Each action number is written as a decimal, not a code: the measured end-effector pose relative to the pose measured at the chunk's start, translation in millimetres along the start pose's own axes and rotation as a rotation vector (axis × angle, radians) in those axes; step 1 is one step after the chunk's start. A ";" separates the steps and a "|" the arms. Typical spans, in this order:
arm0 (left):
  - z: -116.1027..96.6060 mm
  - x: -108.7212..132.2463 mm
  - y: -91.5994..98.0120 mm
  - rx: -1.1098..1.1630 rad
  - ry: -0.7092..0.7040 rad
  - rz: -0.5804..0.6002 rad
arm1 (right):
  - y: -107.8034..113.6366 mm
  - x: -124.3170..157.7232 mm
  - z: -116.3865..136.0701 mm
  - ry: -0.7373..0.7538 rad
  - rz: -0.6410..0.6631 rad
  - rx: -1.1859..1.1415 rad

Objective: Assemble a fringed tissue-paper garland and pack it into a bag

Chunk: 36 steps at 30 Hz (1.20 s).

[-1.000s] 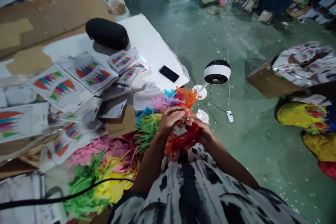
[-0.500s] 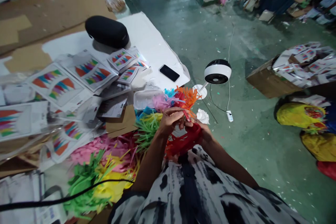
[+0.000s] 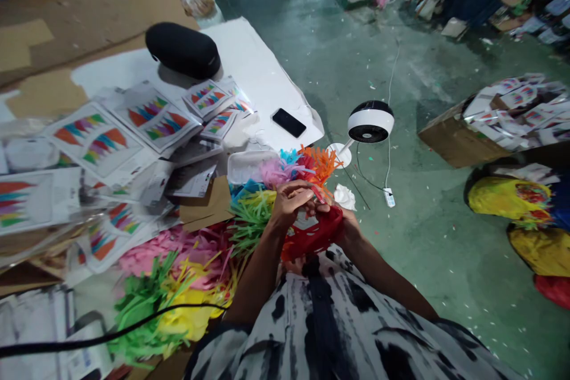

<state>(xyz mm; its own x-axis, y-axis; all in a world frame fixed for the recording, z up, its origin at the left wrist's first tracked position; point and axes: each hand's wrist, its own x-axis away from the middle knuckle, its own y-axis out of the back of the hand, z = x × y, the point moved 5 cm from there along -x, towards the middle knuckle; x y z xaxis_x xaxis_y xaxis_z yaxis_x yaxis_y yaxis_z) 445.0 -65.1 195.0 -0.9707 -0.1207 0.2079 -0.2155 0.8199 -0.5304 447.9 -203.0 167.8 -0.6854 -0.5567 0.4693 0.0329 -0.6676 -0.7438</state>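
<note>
Both hands meet in front of my shirt over red tissue paper. My left hand [image 3: 293, 200] is closed, its fingers pinching a red paper strip [image 3: 317, 193]. My right hand [image 3: 344, 221] is closed around a bunch of red fringed tissue paper [image 3: 314, 234], its fingertips close to the left ones. Just beyond the hands lie orange fringed paper [image 3: 324, 161] and lilac fringed paper [image 3: 272, 172], with some blue and red between them. Light green fringe [image 3: 249, 222] sits beside my left wrist. The exact grip of the fingertips is too small to tell.
On the table at left are packaged tassel cards [image 3: 155, 116], a black case [image 3: 182, 50], a phone [image 3: 289, 123] and a white tray [image 3: 249, 167]. Pink [image 3: 178, 249] and green paper [image 3: 145, 297] lie nearer. A white fan [image 3: 370, 122] and a filled carton [image 3: 458, 136] stand right.
The fingers have shifted very slightly at the red paper. The view has moved a little; otherwise things stay in place.
</note>
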 end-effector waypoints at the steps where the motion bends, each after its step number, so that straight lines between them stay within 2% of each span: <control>1: 0.5 0.0 -0.1 -0.002 0.000 -0.004 | 0.3 0.2 -0.7 -0.006 -0.005 0.002; 6: 0.6 0.2 -1.5 -0.010 0.006 -0.019 | 0.4 1.2 -1.6 -0.007 0.006 0.012; 15: 0.7 0.1 -4.9 0.038 -0.001 0.053 | 0.9 2.0 -3.9 -0.003 0.020 0.054; 24: 4.8 -0.3 -1.8 0.033 0.007 0.029 | -9.5 4.8 0.0 0.013 0.062 0.005; 27: 4.5 0.1 -0.4 0.020 0.021 0.020 | -13.7 5.1 3.9 0.004 0.072 0.061; 32: -1.8 2.0 -6.4 -0.047 0.031 0.098 | -15.0 5.9 12.8 0.027 0.015 0.211; 36: 2.1 3.1 -9.6 -0.126 0.102 0.111 | -17.4 4.4 13.7 0.071 0.057 0.261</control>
<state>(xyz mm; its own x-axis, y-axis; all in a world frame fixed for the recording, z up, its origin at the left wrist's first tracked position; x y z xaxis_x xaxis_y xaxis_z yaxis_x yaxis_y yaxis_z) 443.8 -74.6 199.0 -0.9706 0.0261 0.2394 -0.0868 0.8893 -0.4489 454.3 -200.6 189.4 -0.7262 -0.5668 0.3890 0.2525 -0.7462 -0.6160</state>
